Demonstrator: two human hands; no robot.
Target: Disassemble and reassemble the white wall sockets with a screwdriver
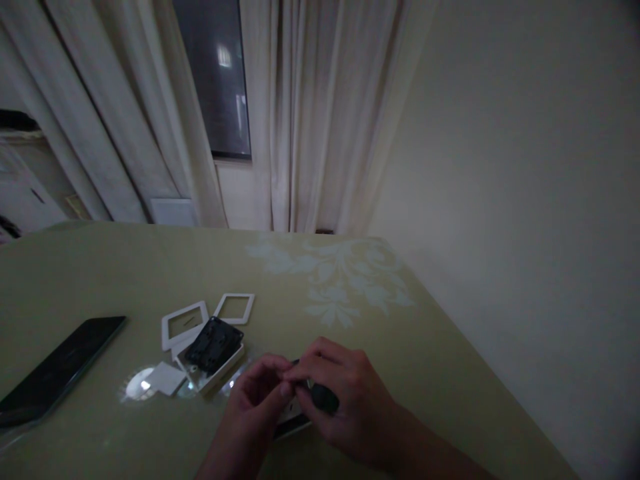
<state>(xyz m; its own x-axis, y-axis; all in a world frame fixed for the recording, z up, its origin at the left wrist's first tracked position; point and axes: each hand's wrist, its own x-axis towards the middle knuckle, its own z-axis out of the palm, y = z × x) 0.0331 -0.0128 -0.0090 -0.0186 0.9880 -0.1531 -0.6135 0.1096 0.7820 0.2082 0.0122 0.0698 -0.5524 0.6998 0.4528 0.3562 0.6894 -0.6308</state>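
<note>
My right hand (pixel 345 393) is closed around a screwdriver (pixel 324 398), whose dark rounded handle shows below the fingers; the tip is hidden. My left hand (pixel 263 393) meets it, thumb and fingertips pinched together at the front of the tool. What lies in that pinch is too small and covered to make out. Beneath both hands sits a flat piece with a pale top and a dark edge (pixel 293 427), mostly hidden. Left of my hands, a black switch-like module (pixel 214 345) rests tilted on a white open box (pixel 225 370).
Two white square frames (pixel 165 333) (pixel 249 310) lie behind the box, with small thin bits inside the nearer one. A white square plate (pixel 167 379) lies in front. Farther left is a dark tablet-like slab (pixel 60 373). The green-covered table (pixel 425 373) borders a wall at right.
</note>
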